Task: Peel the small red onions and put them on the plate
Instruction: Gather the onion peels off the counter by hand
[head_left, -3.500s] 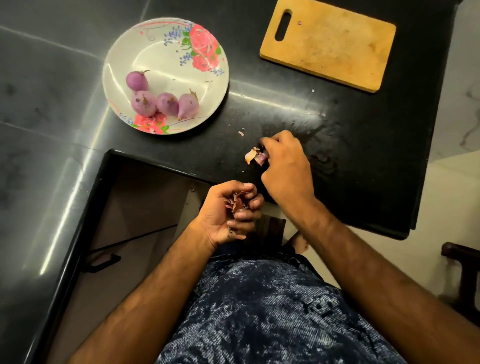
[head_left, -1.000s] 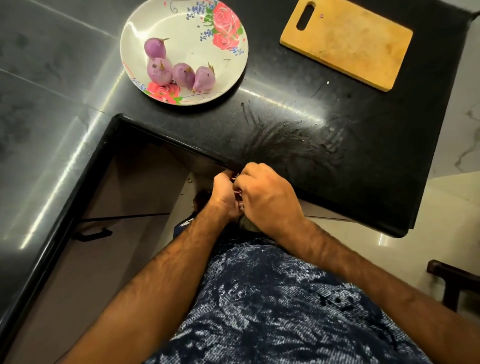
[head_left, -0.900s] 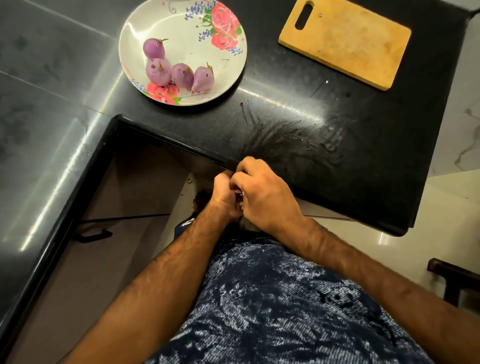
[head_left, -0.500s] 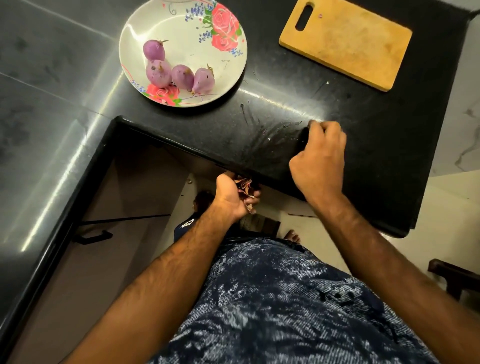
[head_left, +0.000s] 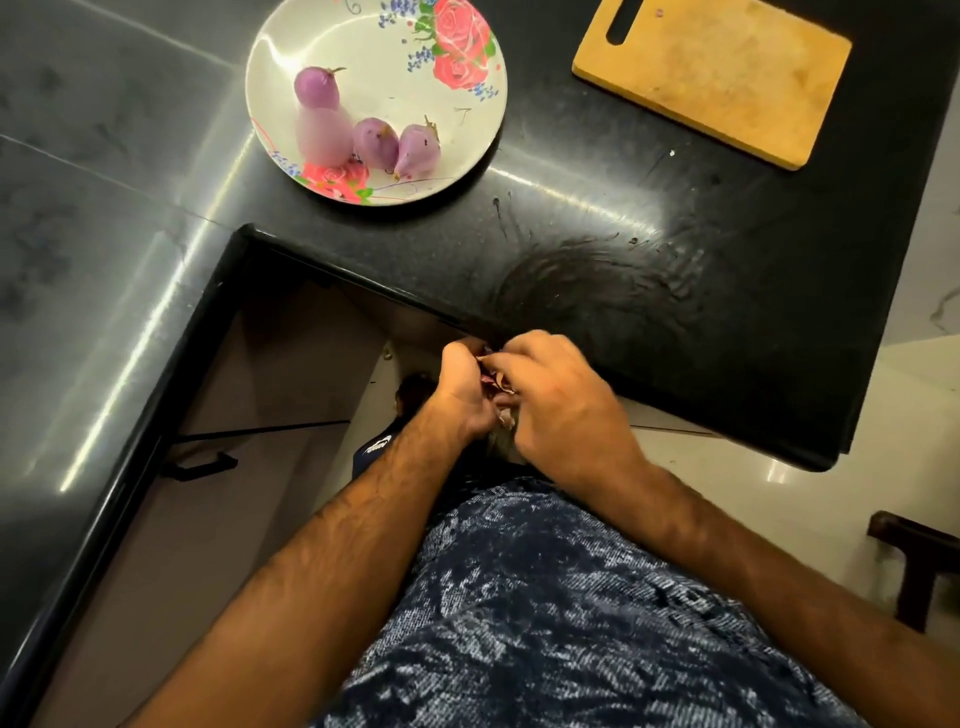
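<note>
Several peeled purple onions (head_left: 375, 143) lie on the left half of the flowered white plate (head_left: 395, 57), far up on the black counter. My left hand (head_left: 460, 387) is cupped at the counter's front edge and holds a bunch of dry onion peels (head_left: 491, 376). Pressed against it from the right, my right hand (head_left: 556, 400) has its fingers curled onto the same peels. No unpeeled onion shows.
A wooden cutting board (head_left: 717, 73) lies at the counter's far right. The black counter (head_left: 623, 249) shows smear marks in front of my hands. Below the inner corner are a cabinet door with a dark handle (head_left: 200, 465) and, at the right, a dark chair (head_left: 914, 561).
Half a second ago my right hand was out on the counter with its fingers on the surface; it has come back to my left hand at the edge. The left hand stayed put.
</note>
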